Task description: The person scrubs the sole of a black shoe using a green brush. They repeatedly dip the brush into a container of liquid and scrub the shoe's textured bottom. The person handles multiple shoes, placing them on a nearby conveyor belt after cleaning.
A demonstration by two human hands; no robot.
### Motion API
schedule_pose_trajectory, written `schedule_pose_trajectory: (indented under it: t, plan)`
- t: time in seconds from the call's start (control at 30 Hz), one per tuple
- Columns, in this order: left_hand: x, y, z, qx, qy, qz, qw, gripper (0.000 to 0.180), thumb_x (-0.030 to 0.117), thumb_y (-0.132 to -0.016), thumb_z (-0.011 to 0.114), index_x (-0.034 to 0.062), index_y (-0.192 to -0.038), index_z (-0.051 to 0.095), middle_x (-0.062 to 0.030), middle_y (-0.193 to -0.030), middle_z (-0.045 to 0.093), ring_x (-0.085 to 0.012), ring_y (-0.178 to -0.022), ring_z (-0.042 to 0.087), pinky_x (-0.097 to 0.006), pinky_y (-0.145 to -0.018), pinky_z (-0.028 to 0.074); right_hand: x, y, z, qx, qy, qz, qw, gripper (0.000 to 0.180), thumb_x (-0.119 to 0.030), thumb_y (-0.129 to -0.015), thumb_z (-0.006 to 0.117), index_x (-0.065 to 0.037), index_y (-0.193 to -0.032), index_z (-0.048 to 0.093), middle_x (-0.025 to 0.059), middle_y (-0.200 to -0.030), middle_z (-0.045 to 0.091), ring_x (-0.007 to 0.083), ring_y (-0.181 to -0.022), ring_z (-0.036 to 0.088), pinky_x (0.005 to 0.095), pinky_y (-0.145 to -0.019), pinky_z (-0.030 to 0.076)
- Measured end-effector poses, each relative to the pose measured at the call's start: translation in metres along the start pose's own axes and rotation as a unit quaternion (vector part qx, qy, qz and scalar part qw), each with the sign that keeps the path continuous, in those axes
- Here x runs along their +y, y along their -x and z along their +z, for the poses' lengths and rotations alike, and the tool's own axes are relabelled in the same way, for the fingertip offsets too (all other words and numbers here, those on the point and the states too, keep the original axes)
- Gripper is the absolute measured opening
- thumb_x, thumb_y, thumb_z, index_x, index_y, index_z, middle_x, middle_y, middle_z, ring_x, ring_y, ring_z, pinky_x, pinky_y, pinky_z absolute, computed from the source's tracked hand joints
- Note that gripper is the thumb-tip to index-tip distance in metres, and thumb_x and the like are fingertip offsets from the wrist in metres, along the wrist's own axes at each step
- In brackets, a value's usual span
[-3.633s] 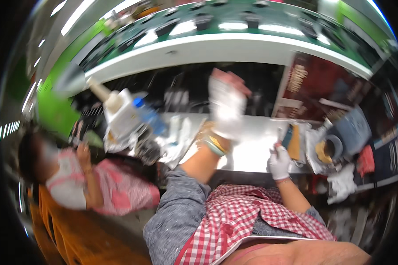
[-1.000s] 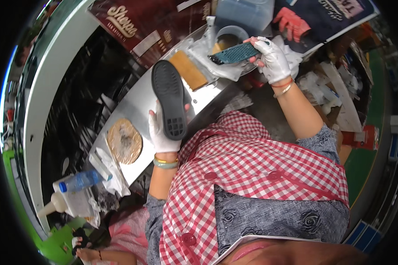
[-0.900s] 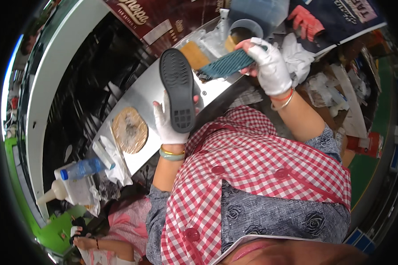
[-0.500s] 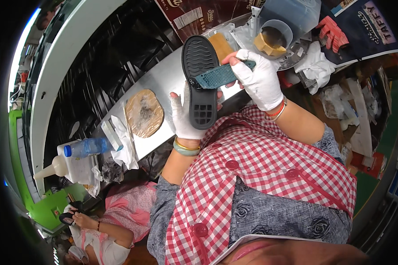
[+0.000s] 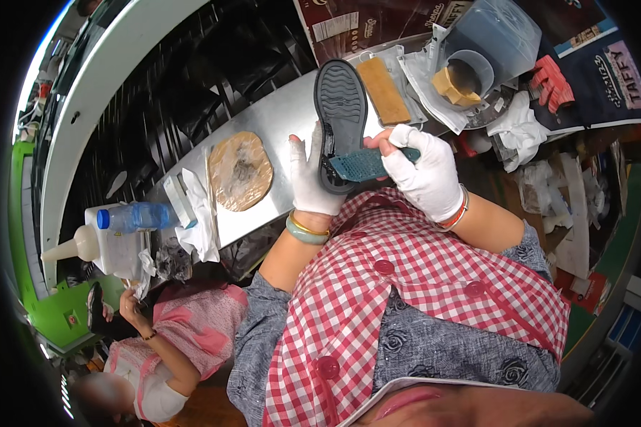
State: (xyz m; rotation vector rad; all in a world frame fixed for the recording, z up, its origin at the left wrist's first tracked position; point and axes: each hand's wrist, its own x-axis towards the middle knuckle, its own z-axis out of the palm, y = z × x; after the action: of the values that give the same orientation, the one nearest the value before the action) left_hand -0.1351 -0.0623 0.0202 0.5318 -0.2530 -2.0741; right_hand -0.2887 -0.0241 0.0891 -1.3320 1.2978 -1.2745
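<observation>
The desk (image 5: 263,128), a long metal-topped surface, runs diagonally across the head view. At its far end stands a clear plastic container (image 5: 495,35) with a round tub (image 5: 470,71) holding a yellowish block. A flat tan pad (image 5: 383,89) lies beside the shoe sole. A round brown stained mat (image 5: 241,171) rests on the desk to the left, next to white rags (image 5: 199,213). Further left stand a blue-capped water bottle (image 5: 132,215) and a white squeeze bottle (image 5: 85,245). A co-worker in pink sits at lower left.

The dark shoe sole (image 5: 340,107) is held above the desk edge, tread side facing the camera, toe pointing away. The left hand (image 5: 310,178), in a white glove, is closed around the sole's heel end from behind. The right hand (image 5: 424,174), also gloved, is closed on the handle of a teal brush (image 5: 367,165), whose head lies against the heel area of the sole.

Judged from this position, brushing is under way at the heel; whether the remaining tread has been treated cannot be determined.
</observation>
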Motion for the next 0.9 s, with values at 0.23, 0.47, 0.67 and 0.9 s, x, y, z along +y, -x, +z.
schedule_pose_trajectory:
  t: [0.23, 0.47, 0.67, 0.9]
  plan:
    - [0.005, 0.002, -0.007, -0.015, -0.001, -0.040, 0.999, 0.075, 0.063, -0.089, 0.017, 0.0098, -0.142, 0.023, -0.0138, -0.140, 0.034, -0.0297, -0.128, 0.033, -0.045, -0.107, 0.024, -0.005, -0.005, -0.008, -0.094, 0.060, -0.077, 0.991, 0.009, -0.006, -0.084, 0.056, 0.001, -0.086, 0.061, 0.0044, -0.065, 0.057, 0.0071, -0.058, 0.053, 0.0218, -0.056, 0.043]
    - [0.009, 0.000, -0.006, -0.019, -0.015, -0.141, 0.990, 0.079, 0.068, -0.086, 0.024, 0.0083, -0.136, 0.032, -0.0151, -0.128, 0.047, -0.0310, -0.113, 0.050, -0.045, -0.092, 0.044, -0.012, -0.016, -0.016, -0.198, 0.010, 0.045, 0.979, 0.021, -0.018, -0.090, 0.054, 0.000, -0.095, 0.062, 0.0024, -0.077, 0.059, 0.0069, -0.062, 0.055, 0.0211, -0.057, 0.046]
    - [0.017, 0.000, -0.003, -0.076, -0.149, -0.196, 0.966, 0.082, 0.073, -0.083, 0.020, 0.0117, -0.136, 0.034, -0.0142, -0.119, 0.052, -0.0272, -0.101, 0.057, -0.042, -0.080, 0.051, -0.024, -0.033, -0.018, -0.293, 0.025, 0.121, 0.948, 0.023, -0.024, -0.090, 0.057, -0.002, -0.095, 0.063, 0.0016, -0.085, 0.059, 0.0059, -0.062, 0.054, 0.0185, -0.054, 0.045]
    - [0.028, -0.007, -0.011, -0.143, -0.197, -0.254, 0.936, 0.081, 0.072, -0.083, 0.020, 0.0065, -0.126, 0.040, -0.0217, -0.092, 0.061, -0.0332, -0.068, 0.065, -0.036, -0.049, 0.055, -0.031, -0.041, -0.006, -0.339, 0.021, 0.138, 0.930, 0.024, -0.025, -0.090, 0.055, -0.003, -0.096, 0.063, 0.0003, -0.076, 0.058, 0.0046, -0.049, 0.049, 0.0182, -0.052, 0.039]
